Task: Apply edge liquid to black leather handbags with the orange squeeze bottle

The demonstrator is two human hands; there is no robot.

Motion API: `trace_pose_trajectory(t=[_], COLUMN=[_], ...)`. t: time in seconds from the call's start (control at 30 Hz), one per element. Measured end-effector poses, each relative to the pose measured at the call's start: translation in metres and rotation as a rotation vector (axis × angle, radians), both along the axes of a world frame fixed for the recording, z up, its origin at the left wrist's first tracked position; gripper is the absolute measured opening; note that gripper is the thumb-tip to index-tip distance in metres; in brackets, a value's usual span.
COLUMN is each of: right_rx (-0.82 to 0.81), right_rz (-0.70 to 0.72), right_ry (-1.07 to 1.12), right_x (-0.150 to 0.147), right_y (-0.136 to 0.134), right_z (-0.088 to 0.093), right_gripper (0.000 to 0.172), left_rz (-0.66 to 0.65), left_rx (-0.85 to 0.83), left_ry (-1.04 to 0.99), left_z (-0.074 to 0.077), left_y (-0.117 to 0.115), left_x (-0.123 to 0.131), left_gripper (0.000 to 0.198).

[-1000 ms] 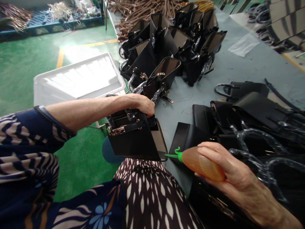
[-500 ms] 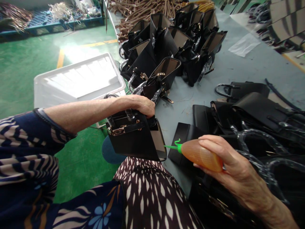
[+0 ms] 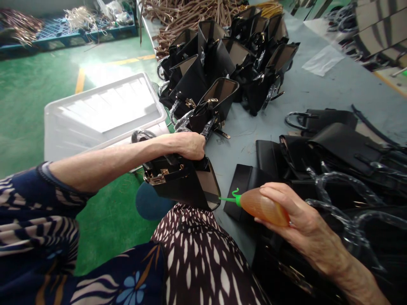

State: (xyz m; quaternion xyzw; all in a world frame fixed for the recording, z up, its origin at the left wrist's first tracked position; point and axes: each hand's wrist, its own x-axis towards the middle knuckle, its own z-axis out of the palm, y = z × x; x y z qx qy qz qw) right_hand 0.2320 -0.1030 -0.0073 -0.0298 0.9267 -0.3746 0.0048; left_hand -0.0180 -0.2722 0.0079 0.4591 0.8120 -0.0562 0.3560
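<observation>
My left hand (image 3: 188, 145) is closed over the top of a small black handbag (image 3: 182, 183) with a gold clasp, held at the table's near edge above my lap. My right hand (image 3: 299, 220) grips an orange squeeze bottle (image 3: 264, 207) whose green nozzle points left and almost touches the bag's side panel. A flat black leather piece (image 3: 242, 186) lies on the table under the bottle.
A cluster of upright black handbags (image 3: 222, 67) stands at the back of the grey table (image 3: 318, 93). More black bags with plastic-wrapped handles (image 3: 343, 161) are piled at the right. Tan straps (image 3: 190, 12) lie heaped at the far end. A white plastic crate (image 3: 101, 110) sits on the green floor to the left.
My left hand has tilted and lifted the handbag slightly. My right hand has brought the bottle up and left, so its nozzle is nearer the bag.
</observation>
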Motion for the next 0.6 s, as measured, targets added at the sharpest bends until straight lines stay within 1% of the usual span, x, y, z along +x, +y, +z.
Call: trace_pose_trajectory(t=[0.07, 0.13, 0.23, 0.3, 0.37, 0.47, 0.6], right_rx=[-0.025, -0.047, -0.072, -0.084, -0.09, -0.064, -0.022], right_rz=[-0.034, -0.099, -0.218, -0.285, -0.328, -0.339, -0.307], right_ry=[-0.041, -0.076, -0.076, -0.065, -0.052, 0.005, 0.058], right_x=[0.001, 0.002, 0.003, 0.002, -0.001, -0.007, -0.014], right_y=[0.001, 0.002, 0.005, 0.007, 0.009, 0.012, 0.011], right_z=[-0.005, -0.013, -0.025, -0.033, -0.04, -0.049, -0.054], right_gripper=[0.035, 0.037, 0.04, 0.041, 0.041, 0.041, 0.04], left_rz=[0.057, 0.104, 0.147, 0.19, 0.23, 0.288, 0.356], left_rx=[-0.045, -0.014, 0.067, 0.061, 0.03, -0.006, 0.032], left_ry=[0.075, 0.165, 0.285, 0.326, 0.326, 0.336, 0.413], left_z=[0.007, 0.008, 0.001, -0.005, -0.009, -0.011, -0.012], left_y=[-0.009, -0.019, -0.031, -0.034, -0.034, -0.033, -0.035], left_x=[0.01, 0.021, 0.037, 0.047, 0.055, 0.065, 0.072], left_gripper=[0.02, 0.026, 0.027, 0.026, 0.027, 0.028, 0.029])
